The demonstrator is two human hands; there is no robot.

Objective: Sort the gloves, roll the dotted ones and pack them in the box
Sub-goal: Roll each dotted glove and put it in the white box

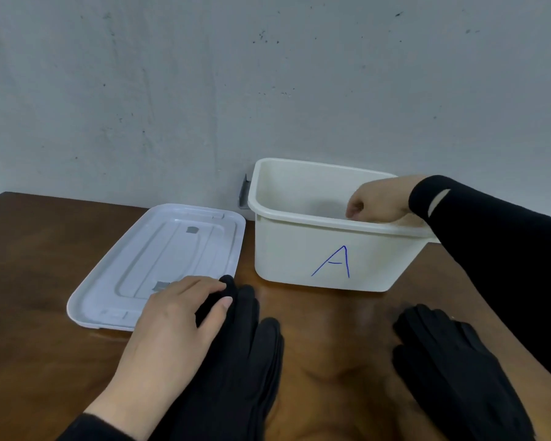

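now — left grip (175,316) flat on black gloves (236,361) | right grip (376,202) curled, empty-looking, inside box (299,249)

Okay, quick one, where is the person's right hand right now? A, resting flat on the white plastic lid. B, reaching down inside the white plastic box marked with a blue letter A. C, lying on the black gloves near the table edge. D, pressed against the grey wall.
B: the right hand dips past the rim of the white plastic box marked with a blue A, fingers curled downward; whether it holds anything cannot be told.
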